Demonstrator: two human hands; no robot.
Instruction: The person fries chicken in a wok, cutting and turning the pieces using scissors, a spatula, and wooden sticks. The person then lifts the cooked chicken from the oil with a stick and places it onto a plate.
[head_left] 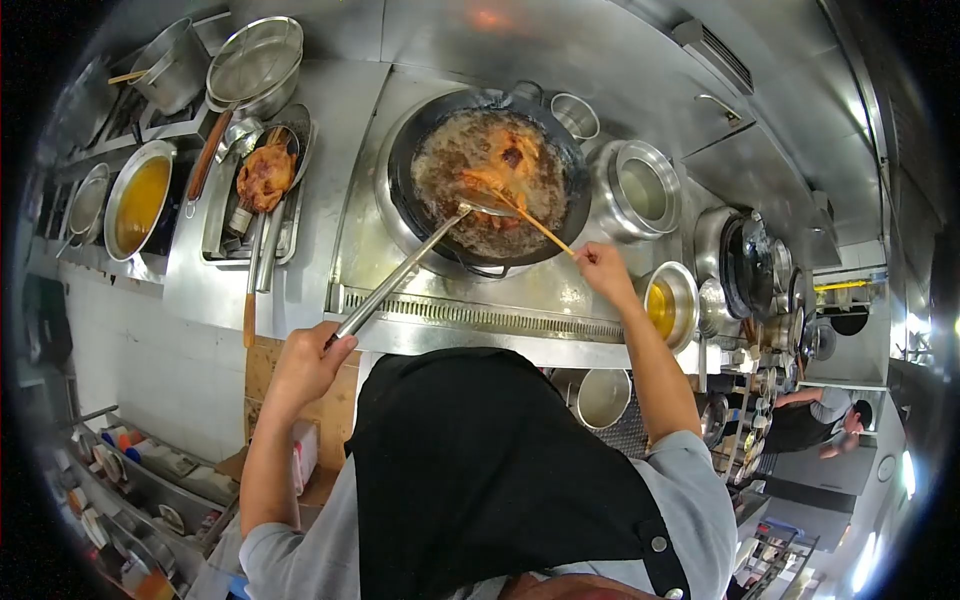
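Note:
A large black wok (402, 180) of bubbling oil sits on the burner, with an orange-brown piece of poultry (515, 152) frying in it. My left hand (312, 362) is closed around the handle of a long metal ladle (405, 268). The ladle's head lies in the oil beside the meat, its bowl partly hidden. In my right hand (602, 268) are long wooden chopsticks (540, 228), pinched near their end. Their tips reach to the meat above the ladle head; I cannot tell whether they grip it.
Left of the wok, a browned bird (266, 178) rests on a skimmer over a metal tray (290, 240). Further left stands a bowl of yellow oil (140, 203). Right are metal pots (640, 190) and a bowl of yellow liquid (680, 305). Another person (815, 415) stands far right.

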